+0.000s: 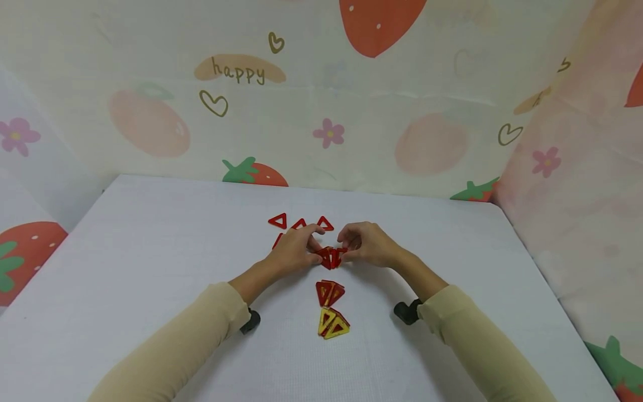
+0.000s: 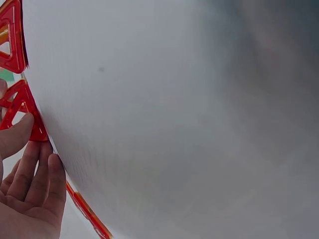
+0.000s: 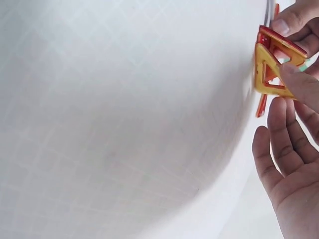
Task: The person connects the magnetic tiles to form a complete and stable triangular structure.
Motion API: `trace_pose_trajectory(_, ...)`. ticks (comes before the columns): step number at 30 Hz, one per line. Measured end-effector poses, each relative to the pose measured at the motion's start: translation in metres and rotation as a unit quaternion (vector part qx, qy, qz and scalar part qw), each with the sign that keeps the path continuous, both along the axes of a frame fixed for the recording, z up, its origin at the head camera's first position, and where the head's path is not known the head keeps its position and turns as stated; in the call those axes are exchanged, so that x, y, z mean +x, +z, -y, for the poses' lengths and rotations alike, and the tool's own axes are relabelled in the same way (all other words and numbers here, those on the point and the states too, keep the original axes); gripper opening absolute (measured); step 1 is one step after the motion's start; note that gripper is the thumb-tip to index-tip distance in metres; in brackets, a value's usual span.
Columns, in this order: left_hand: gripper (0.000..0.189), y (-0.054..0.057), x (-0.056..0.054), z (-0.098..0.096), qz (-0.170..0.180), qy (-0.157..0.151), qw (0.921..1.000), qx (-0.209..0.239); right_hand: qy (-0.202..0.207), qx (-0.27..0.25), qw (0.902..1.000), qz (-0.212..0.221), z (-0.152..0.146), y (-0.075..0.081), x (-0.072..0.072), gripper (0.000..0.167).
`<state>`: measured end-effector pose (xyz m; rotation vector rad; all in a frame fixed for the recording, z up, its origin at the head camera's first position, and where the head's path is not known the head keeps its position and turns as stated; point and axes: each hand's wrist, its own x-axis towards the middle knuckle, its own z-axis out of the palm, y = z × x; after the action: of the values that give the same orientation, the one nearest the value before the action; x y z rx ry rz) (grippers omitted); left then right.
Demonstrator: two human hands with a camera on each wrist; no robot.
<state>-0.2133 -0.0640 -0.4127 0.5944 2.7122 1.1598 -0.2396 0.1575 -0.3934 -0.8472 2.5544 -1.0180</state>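
Observation:
Between the two hands, in the head view, stands a small group of red triangular magnetic tiles, leaning together on the white table. My left hand pinches a red triangle tile at its left side, the thumb on the face and the fingers behind the lower edge. From the right, my right hand pinches an orange-yellow triangle tile between thumb and fingers. A red tile leans right beside it. How the tiles join is partly hidden by the fingers.
Nearer on the table stand a red tile pyramid and a yellow-and-red one, close together. Beyond the hands lie several loose red tiles, among them one triangle at the left. A patterned cloth rises behind the table.

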Motion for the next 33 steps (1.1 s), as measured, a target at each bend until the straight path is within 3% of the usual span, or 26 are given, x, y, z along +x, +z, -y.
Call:
trace_pose_trajectory(11,0.052,-0.001,-0.001,0.003,-0.005,0.002,1.0000,-0.001,-0.006,-0.004,0.9999,0.012,0.005,-0.001,0.000,0.029)
trace_pose_trajectory(21,0.051,-0.002,0.000,0.002,-0.008,-0.003,1.0000,0.005,0.004,-0.013,0.9997,0.023,0.014,-0.003,0.003,0.014)
trace_pose_trajectory(33,0.050,-0.002,-0.001,0.002,-0.014,-0.008,0.9999,0.003,-0.002,-0.011,0.9998,0.014,0.018,-0.004,0.005,0.016)
